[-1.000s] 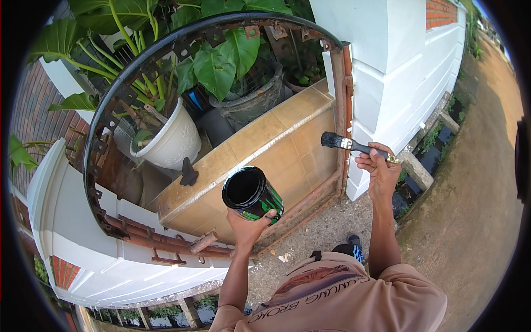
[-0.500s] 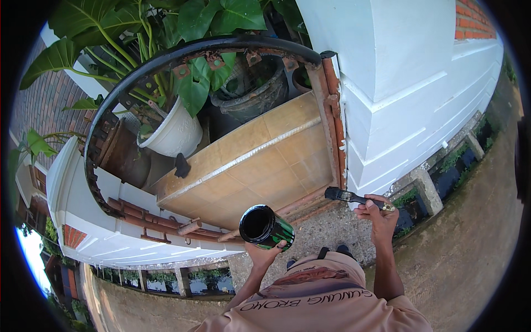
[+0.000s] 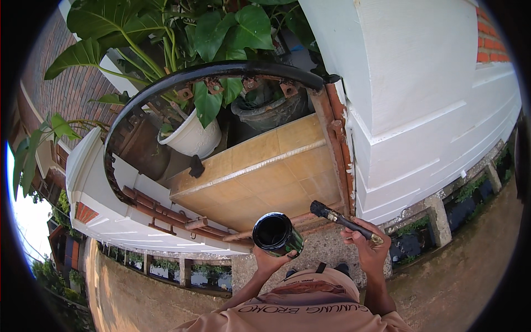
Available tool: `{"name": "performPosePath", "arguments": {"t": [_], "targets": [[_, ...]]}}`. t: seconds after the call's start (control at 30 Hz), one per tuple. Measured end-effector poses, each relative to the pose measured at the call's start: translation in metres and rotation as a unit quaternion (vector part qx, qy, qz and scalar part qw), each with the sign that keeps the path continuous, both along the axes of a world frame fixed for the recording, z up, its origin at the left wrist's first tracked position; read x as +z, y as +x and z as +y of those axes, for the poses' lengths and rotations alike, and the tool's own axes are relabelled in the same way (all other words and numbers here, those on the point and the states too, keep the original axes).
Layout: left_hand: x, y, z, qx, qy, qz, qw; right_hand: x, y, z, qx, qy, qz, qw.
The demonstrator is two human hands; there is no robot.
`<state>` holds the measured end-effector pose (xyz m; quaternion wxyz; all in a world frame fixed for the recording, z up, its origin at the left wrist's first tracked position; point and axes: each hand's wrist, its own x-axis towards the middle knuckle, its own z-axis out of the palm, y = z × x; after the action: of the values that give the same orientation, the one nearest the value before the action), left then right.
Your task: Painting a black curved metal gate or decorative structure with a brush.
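Observation:
My left hand (image 3: pixel 271 261) is wrapped round a paint can (image 3: pixel 284 239), dark inside with a green and black outer wall, its mouth turned up toward me. My right hand (image 3: pixel 367 243) grips a paintbrush (image 3: pixel 345 222) by its handle. The bristles are coated black and point to the left, up and to the right of the can, apart from it. Beyond both hands stands a metal gate (image 3: pixel 341 149). Its curved top rail (image 3: pixel 221 69) is glossy black, while its side post and lower bars are rusty reddish brown.
White walls (image 3: pixel 404 94) flank the gate. Behind it is a tan tiled ledge (image 3: pixel 260 191) with a small dark lump (image 3: pixel 196 166) on it. A white pot (image 3: pixel 193 138), a dark pot (image 3: pixel 271 113) and large leaves are farther back. Drain openings (image 3: pixel 409 235) run along the wall's foot.
The paintbrush has come left, nearer the can, and its bristles now tilt upward. My view has shifted, so the gate sits slightly right and lower. Both hands keep their holds.

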<state>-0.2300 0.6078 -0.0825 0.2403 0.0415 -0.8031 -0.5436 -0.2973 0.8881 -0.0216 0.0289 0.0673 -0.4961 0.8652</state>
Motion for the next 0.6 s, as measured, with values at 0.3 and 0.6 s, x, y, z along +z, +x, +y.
{"name": "performPosePath", "arguments": {"t": [0.3, 0.6], "targets": [[0.003, -0.018, 0.002, 0.035, 0.012, -0.003, 0.999, 0.003, -0.022, 0.006, -0.035, 0.205, 0.22, 0.953], [0.011, -0.025, -0.002, 0.043, -0.011, -0.015, 0.999, 0.125, -0.09, -0.037, -0.228, 0.173, 0.379, 0.88]]}}
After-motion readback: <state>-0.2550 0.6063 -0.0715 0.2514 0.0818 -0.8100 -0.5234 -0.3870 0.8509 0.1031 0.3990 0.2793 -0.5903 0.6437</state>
